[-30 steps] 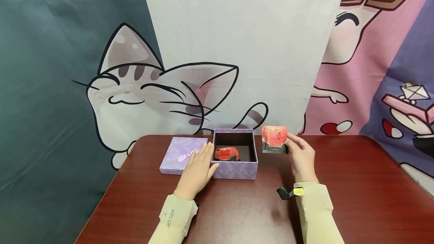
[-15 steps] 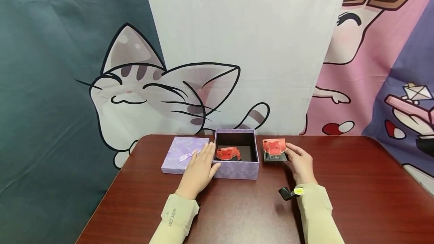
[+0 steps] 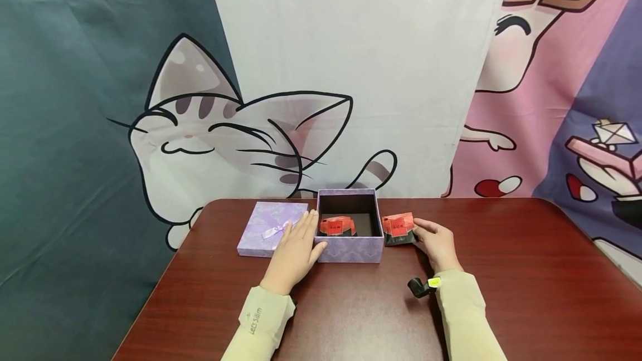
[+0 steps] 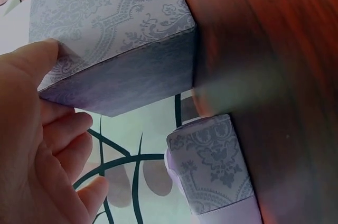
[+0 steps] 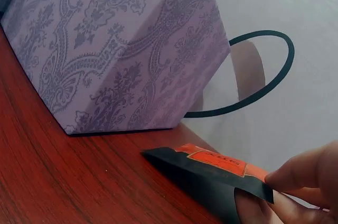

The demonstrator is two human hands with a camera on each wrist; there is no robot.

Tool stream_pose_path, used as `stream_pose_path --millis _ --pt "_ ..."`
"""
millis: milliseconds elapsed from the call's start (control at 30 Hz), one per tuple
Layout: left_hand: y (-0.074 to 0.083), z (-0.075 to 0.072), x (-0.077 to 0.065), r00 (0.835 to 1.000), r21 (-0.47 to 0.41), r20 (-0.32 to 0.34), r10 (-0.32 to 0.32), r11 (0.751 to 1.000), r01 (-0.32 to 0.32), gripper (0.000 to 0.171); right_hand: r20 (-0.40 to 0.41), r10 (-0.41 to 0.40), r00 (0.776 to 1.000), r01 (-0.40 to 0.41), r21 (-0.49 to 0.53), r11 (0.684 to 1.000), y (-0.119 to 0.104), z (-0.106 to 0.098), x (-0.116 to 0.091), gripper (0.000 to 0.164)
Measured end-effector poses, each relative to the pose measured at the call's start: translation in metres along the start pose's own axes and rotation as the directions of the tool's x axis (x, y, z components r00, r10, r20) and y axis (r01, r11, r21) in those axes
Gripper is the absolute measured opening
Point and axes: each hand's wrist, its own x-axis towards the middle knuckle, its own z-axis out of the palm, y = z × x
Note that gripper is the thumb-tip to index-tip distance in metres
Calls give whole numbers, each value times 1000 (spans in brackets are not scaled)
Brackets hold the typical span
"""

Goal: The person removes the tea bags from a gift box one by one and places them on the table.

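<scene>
From the left, we see the purple lid [image 3: 263,226] flat on the tabletop [image 3: 351,305], bow [image 3: 274,232] upward; laid there, it presumably leaves the box mouth free yet within reach. Next comes our left hand [image 3: 290,258], its grip clasping nothing: straight fingers lie along the left wall of the box [image 3: 349,250], while the thumb touches the front. We judge this flat hold is for steadying, since it braces the corner without covering the mouth. The box stands upright near the tabletop's far edge, and one red-and-black packet [image 3: 337,226] sits inside, towards the left, perhaps leaving room beside it. Just outside the right wall, the second packet [image 3: 398,229] is low over the tabletop; we cannot tell whether its bottom edge touches the wood. The grip of our right hand [image 3: 438,243] pinches that packet by its right side between thumb and fingers, a hold that seems chosen to leave the printed front uncovered. Behind everything hangs a cartoon cloth [image 3: 416,71].
</scene>
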Motion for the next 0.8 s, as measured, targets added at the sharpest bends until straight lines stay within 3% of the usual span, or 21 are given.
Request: stream_pose_path --millis 200,467,800 --pt "1 -2 0 1000 -6 4 -2 1000 2 71 -24 -21 999 19 -105 994 -2 1 -1 43" --pt "2 -3 -1 1000 -8 2 0 1000 0 70 -75 -107 991 83 -268 960 -9 1 -5 43" --pt "1 -3 -1 1000 -4 -6 4 1000 -4 71 -35 -196 980 189 -140 972 -34 15 -17 31"
